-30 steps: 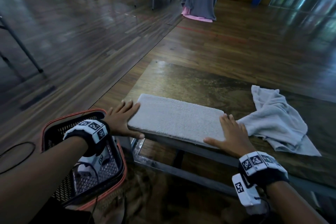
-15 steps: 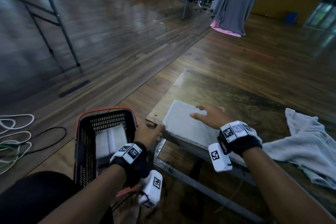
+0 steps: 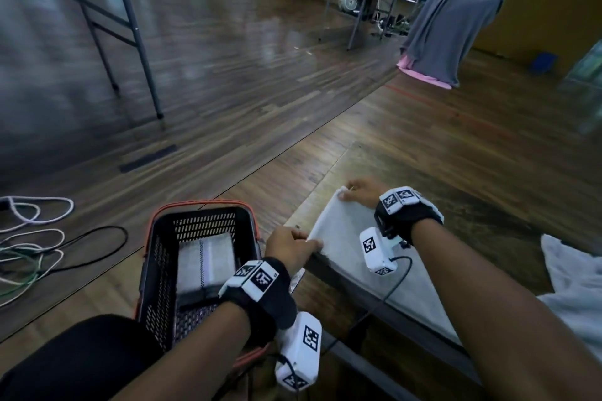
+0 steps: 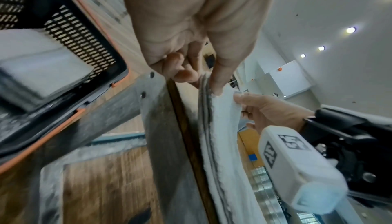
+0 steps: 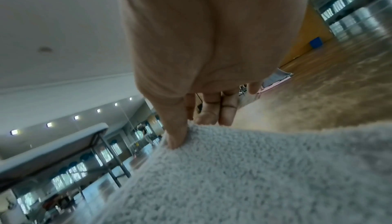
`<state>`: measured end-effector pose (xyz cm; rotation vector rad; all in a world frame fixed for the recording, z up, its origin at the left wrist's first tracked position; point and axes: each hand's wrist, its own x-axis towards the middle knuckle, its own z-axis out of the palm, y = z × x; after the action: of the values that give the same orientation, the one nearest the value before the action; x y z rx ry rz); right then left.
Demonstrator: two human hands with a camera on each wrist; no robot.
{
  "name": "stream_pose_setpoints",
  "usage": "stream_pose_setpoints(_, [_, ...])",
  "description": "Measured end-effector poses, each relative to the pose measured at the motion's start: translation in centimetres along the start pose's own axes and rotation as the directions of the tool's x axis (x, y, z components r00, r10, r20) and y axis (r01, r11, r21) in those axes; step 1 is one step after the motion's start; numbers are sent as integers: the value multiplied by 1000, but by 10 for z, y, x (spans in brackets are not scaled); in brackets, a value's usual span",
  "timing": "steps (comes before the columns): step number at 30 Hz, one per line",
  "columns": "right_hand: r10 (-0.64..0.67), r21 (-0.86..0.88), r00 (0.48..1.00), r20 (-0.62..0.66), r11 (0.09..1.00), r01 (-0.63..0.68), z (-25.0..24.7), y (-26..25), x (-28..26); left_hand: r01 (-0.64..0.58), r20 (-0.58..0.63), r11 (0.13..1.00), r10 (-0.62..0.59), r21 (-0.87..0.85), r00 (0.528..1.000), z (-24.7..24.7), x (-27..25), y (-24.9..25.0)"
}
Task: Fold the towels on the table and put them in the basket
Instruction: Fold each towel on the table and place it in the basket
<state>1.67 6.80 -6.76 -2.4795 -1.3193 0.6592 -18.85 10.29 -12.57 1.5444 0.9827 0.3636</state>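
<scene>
Head view: folded towel [image 3: 338,231] at bench [image 3: 456,205] corner nearest basket [image 3: 156,257]. Left hand [image 3: 290,246] pinches near corner, right hand [image 3: 363,192] pinches far corner. Long axis runs right along near bench edge; gripped short end points left, toward basket. One folded towel [image 3: 205,257] in basket; crumpled towel [image 3: 573,273] waits at right.

Left wrist view: thumb over stacked layers, fingers curled below. Best: clamp all layers, lift level.

Right wrist view: thumb on top, fingers probably underneath; view is blurred.
</scene>
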Motion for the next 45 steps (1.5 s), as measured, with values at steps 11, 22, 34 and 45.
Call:
stream_pose_setpoints(11, [-60, 544, 942, -330, 804, 241, -64, 23, -73, -554, -114, 828, 560, 86, 820, 2, -39, 66])
stream_pose_setpoints(22, [252, 527, 953, -167, 840, -130, -13, 122, -109, -736, 442, 379, 615, 561, 653, 97, -68, 34])
stream_pose_setpoints(34, [290, 583, 913, -288, 809, -73, 17, 140, -125, -752, 584, 55, 595, 657, 553, 98, -67, 41])
stream_pose_setpoints(45, [344, 354, 889, -302, 906, -231, 19, 129, -129, -768, 667, -11, 504, 640, 549, 93, -56, 22])
